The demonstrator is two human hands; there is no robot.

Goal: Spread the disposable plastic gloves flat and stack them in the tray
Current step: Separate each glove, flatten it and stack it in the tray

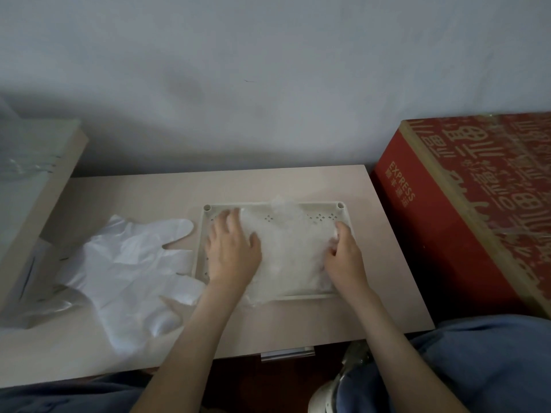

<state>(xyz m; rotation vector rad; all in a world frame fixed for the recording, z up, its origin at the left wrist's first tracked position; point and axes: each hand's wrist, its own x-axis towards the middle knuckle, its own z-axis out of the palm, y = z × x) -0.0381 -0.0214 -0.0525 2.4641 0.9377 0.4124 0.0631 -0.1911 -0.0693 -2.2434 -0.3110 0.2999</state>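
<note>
Counter (298, 320): pale wood-look top across the middle of the frame, carrying all the work.
Red box (465, 204): large printed carton at the right edge of the frame, beside the counter and apart from the work.
Loose gloves (128, 263): clear film gloves spread in an overlapping pile at lower left, fingers pointing right. How many, I cannot tell. They are not yet stacked.
Tray (301, 297): shallow cream rectangle at centre, with a perforated floor and post sockets at its far corners. The pile's fingertips lie just beside its left rim.
Glove in the tray (290, 251): milky film covering most of the floor, puffed up a little at the far edge.
Left hand (231, 251): grip open, fingers straight and spread, palm pressing the film's left side down.
Right hand (346, 257): fingers curled at the film's right edge, so the grip looks closed on it in a pinch.
Handling: the film is probably feather-light, limp, slippery and clingy, apt to trap air and slide. It is best taken at a cuff or edge with a light pinch, then smoothed outward with a flat palm.
</note>
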